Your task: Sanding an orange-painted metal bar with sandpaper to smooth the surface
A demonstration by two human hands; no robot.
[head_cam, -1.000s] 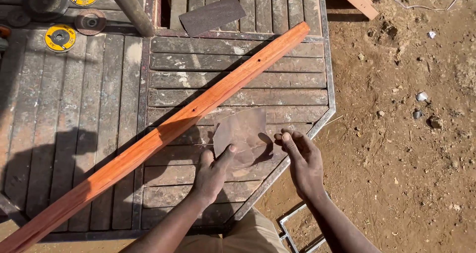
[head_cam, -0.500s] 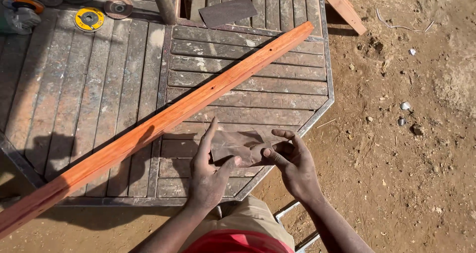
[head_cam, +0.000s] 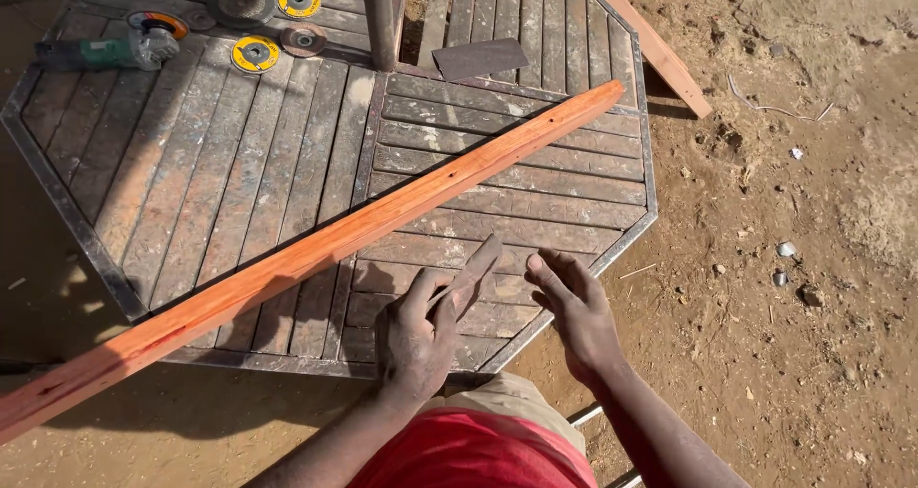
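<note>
My left hand (head_cam: 413,333) pinches a folded sheet of brown sandpaper (head_cam: 475,265) over the near edge of an octagonal slatted wooden table (head_cam: 239,192). My right hand (head_cam: 578,314) hovers just right of the sheet, fingers apart, holding nothing. A long orange-red wooden batten (head_cam: 363,230) lies diagonally across the table, from upper right down past the table's left front edge, just beyond my left hand.
At the table's far left lie a green angle grinder (head_cam: 100,50), two yellow-labelled discs (head_cam: 255,55) and a grey disc (head_cam: 240,2). A dark sandpaper sheet (head_cam: 480,58) rests near a metal post (head_cam: 381,15). Another batten (head_cam: 650,39) leans at the far right. Sandy ground with stones surrounds the table.
The sandpaper has gone from a spread sheet held by both hands to a folded strip in my left hand. My right hand has let go. The view shifted right and down.
</note>
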